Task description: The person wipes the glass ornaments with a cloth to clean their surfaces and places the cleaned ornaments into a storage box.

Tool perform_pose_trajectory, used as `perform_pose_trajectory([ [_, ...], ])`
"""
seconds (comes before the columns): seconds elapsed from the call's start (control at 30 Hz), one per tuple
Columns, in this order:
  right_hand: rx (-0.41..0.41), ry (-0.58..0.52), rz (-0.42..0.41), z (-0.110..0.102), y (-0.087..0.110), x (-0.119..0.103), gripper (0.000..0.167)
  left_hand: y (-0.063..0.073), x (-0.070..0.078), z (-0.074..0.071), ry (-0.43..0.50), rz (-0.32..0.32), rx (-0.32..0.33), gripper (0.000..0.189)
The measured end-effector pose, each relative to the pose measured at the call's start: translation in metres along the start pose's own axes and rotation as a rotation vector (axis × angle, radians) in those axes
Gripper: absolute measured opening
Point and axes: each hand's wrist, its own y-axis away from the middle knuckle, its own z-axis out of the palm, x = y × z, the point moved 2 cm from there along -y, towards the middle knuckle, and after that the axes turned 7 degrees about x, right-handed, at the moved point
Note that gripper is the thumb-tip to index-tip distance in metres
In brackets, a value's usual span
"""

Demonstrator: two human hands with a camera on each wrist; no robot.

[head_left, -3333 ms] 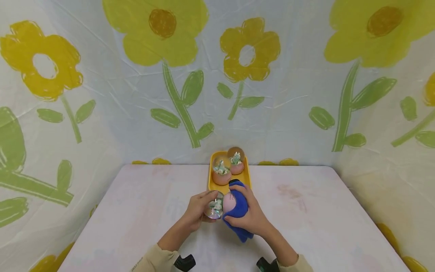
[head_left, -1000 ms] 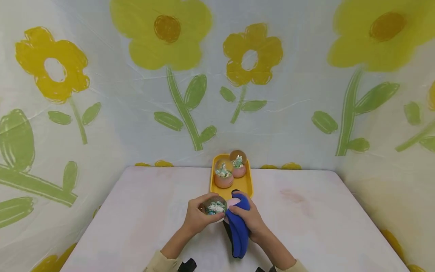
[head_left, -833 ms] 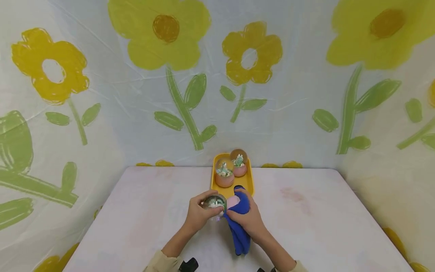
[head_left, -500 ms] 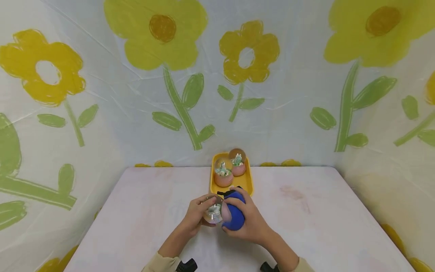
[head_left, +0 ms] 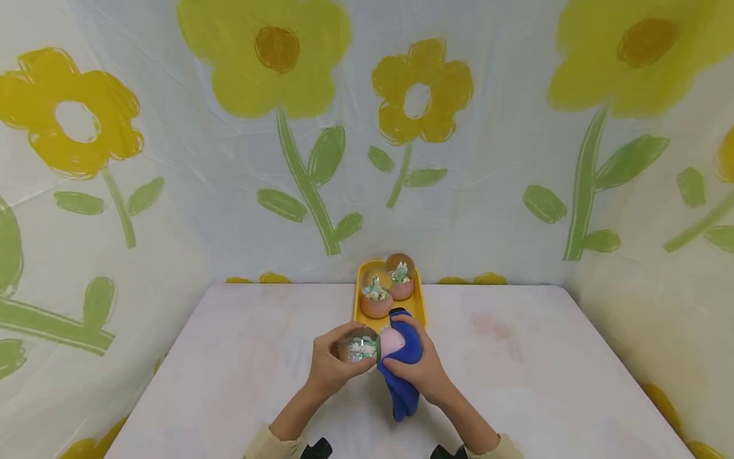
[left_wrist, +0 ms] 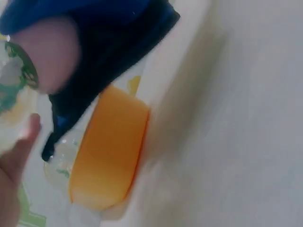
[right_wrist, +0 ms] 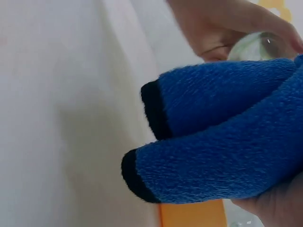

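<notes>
My left hand [head_left: 331,363] grips the clear dome of a snow globe [head_left: 362,347], which lies on its side with its pink base [head_left: 392,342] turned right. A small pale green and white figure shows inside the dome. Round that base my right hand [head_left: 423,366] holds a blue cloth [head_left: 404,389] with black edging, its loose end hanging down. In the right wrist view the folded fuzzy cloth [right_wrist: 227,142] covers most of the globe. The left wrist view shows the pink base [left_wrist: 49,54] against the cloth, with a left finger [left_wrist: 28,137] near the dome.
Behind the hands a yellow tray [head_left: 421,306] stands at the far edge of the pale table [head_left: 275,331]. Two more snow globes with pink bases sit in it, one front left [head_left: 376,306] and one back right [head_left: 403,290]. A flowered curtain [head_left: 487,210] hangs behind.
The globe has been turned about between the hands, and the left thumb now lies along the near side of the dome. The cloth, bunched half a second ago, now hangs below the right hand.
</notes>
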Motion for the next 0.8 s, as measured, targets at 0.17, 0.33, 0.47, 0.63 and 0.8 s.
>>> perform_pose_trajectory([
  [0.17, 0.000, 0.178, -0.119, 0.004, 0.008, 0.004, 0.076, 0.008, -0.023, 0.000, 0.128, -0.642, 0.017, 0.050],
  [0.33, -0.036, 0.383, -0.433, -0.001, 0.008, 0.002, 0.080, 0.009, -0.033, 0.006, 0.248, -1.027, -0.039, 0.069],
  [0.47, -0.020, 0.339, -0.382, -0.005, 0.010, 0.002, 0.077, 0.012, -0.032, 0.011, 0.228, -0.888, 0.001, 0.054],
  [0.63, 0.032, 0.037, 0.018, -0.008, 0.006, 0.002, 0.066, 0.010, -0.020, 0.013, 0.016, -0.280, 0.032, 0.045],
  [0.8, 0.021, -0.144, 0.198, -0.005, 0.003, -0.001, 0.063, 0.009, -0.015, 0.011, -0.067, 0.133, 0.050, 0.057],
])
